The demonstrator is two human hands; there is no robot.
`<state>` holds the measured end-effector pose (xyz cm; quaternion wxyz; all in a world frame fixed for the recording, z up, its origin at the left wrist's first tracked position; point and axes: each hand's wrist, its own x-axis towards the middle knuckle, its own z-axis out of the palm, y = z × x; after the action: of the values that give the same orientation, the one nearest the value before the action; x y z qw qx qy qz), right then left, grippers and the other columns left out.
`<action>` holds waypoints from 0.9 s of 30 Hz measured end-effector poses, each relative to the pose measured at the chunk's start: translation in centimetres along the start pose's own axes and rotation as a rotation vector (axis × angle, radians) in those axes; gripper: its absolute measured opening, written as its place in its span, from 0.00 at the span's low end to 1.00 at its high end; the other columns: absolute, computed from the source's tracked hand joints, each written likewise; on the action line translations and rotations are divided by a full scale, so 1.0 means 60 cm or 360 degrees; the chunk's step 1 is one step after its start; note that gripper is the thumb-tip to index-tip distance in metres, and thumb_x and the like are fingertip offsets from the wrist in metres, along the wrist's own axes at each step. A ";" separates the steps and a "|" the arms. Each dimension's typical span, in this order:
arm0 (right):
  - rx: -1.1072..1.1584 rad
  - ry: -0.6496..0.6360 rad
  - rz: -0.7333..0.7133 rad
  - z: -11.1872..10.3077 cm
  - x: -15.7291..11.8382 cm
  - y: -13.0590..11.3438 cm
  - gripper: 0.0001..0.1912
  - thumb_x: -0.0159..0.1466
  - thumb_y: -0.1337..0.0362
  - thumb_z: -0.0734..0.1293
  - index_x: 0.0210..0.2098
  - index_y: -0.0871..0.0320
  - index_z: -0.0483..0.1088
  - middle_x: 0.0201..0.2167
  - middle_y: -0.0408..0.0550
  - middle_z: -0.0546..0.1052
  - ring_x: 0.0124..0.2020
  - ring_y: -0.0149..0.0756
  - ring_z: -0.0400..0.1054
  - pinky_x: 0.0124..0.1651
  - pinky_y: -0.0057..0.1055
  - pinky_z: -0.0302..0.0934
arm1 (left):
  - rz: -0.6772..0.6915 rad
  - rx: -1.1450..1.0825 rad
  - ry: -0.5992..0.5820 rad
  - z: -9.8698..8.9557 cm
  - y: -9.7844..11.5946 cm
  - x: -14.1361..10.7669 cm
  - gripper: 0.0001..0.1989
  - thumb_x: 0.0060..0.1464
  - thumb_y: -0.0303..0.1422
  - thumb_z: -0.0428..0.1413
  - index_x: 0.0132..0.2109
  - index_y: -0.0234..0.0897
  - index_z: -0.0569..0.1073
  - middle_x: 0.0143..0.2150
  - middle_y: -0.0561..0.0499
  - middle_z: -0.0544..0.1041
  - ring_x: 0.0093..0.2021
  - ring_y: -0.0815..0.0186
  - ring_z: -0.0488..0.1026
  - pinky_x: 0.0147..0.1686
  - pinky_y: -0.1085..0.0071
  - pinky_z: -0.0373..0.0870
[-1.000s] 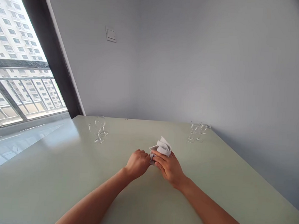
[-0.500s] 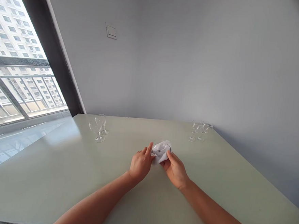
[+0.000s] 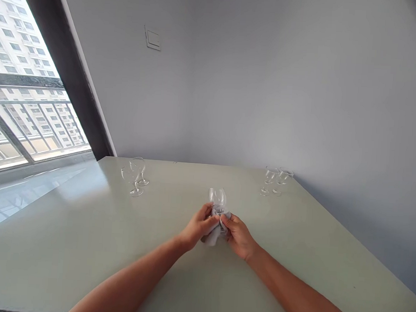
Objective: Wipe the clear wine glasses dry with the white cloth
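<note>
Over the middle of the table I hold a clear stemmed glass (image 3: pixel 217 196), its bowl pointing away from me. A white cloth (image 3: pixel 211 238) is bunched around its stem and foot and hangs below my fingers. My left hand (image 3: pixel 200 227) is closed on the glass from the left, thumb pressed near the foot. From the right, my right hand (image 3: pixel 238 235) pinches the cloth against the same part, its thumb close to the left one. The fingers beneath are partly hidden by cloth and glass.
Two stemmed glasses (image 3: pixel 136 185) stand upright at the table's far left. Two more stemmed glasses (image 3: pixel 272 178) stand close together at the far right. The pale glossy table (image 3: pixel 81 242) meets a grey wall (image 3: pixel 270 84) behind. A window (image 3: pixel 23 91) with railings is at left.
The glass has turned so its bowl points away and is uncovered. The cloth has shifted from the bowl to the stem and foot. My left thumb has come over toward the right one.
</note>
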<state>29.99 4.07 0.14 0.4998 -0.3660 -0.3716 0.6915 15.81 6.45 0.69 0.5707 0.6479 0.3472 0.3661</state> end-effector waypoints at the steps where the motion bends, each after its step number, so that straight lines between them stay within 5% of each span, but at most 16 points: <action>1: 0.0056 -0.0020 0.0074 -0.002 0.001 0.001 0.15 0.52 0.53 0.68 0.32 0.58 0.69 0.24 0.43 0.71 0.24 0.29 0.64 0.26 0.26 0.57 | -0.0032 -0.0230 -0.0026 -0.008 0.002 0.003 0.28 0.52 0.42 0.49 0.58 0.37 0.53 0.56 0.41 0.63 0.53 0.59 0.63 0.49 0.63 0.62; 5: 0.0135 -0.0113 0.0207 -0.004 0.008 0.007 0.14 0.52 0.54 0.69 0.28 0.60 0.68 0.23 0.44 0.70 0.23 0.29 0.63 0.27 0.26 0.58 | -0.0084 -0.0608 0.0022 -0.023 -0.001 0.011 0.29 0.47 0.40 0.56 0.53 0.36 0.56 0.54 0.39 0.66 0.51 0.59 0.65 0.49 0.63 0.62; 8: -0.0064 0.0000 0.0029 -0.006 0.012 0.004 0.15 0.51 0.54 0.68 0.30 0.59 0.68 0.23 0.43 0.70 0.24 0.31 0.64 0.29 0.28 0.59 | -0.0153 -0.0522 0.0293 -0.024 -0.009 0.014 0.25 0.44 0.39 0.58 0.48 0.37 0.60 0.49 0.43 0.69 0.48 0.62 0.67 0.46 0.66 0.63; 12: -0.0942 0.0002 -0.0498 -0.008 -0.002 -0.006 0.13 0.60 0.55 0.60 0.35 0.57 0.67 0.29 0.46 0.72 0.30 0.35 0.65 0.34 0.32 0.59 | -0.0432 -0.0571 0.0456 -0.033 -0.017 0.020 0.21 0.43 0.41 0.58 0.42 0.37 0.62 0.38 0.49 0.72 0.36 0.68 0.71 0.36 0.71 0.66; 17: -0.2323 -0.0473 -0.1240 0.003 -0.029 -0.005 0.16 0.57 0.73 0.58 0.43 0.54 0.67 0.42 0.47 0.71 0.40 0.38 0.61 0.44 0.38 0.54 | -0.0521 -0.0819 0.0417 -0.053 -0.019 0.022 0.21 0.40 0.40 0.61 0.38 0.36 0.62 0.27 0.54 0.68 0.25 0.71 0.69 0.24 0.76 0.64; 20: -0.2692 -0.0486 -0.1378 0.006 -0.031 0.004 0.19 0.54 0.76 0.59 0.42 0.55 0.69 0.40 0.48 0.73 0.38 0.39 0.61 0.42 0.38 0.53 | -0.0475 -0.0853 0.0546 -0.054 -0.017 0.024 0.24 0.38 0.38 0.62 0.41 0.38 0.61 0.30 0.53 0.70 0.24 0.71 0.70 0.22 0.76 0.64; 27: -0.2813 -0.0715 -0.1361 0.010 -0.036 0.010 0.19 0.57 0.67 0.61 0.49 0.52 0.66 0.44 0.47 0.72 0.38 0.38 0.61 0.41 0.36 0.53 | -0.0038 -0.0977 0.1272 -0.076 -0.012 0.039 0.26 0.41 0.33 0.62 0.44 0.41 0.56 0.46 0.48 0.68 0.35 0.68 0.74 0.32 0.73 0.70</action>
<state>29.71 1.78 0.14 0.1737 -0.3024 -0.9371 -0.0165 12.98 10.76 0.50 0.5615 0.2553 0.4223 0.6643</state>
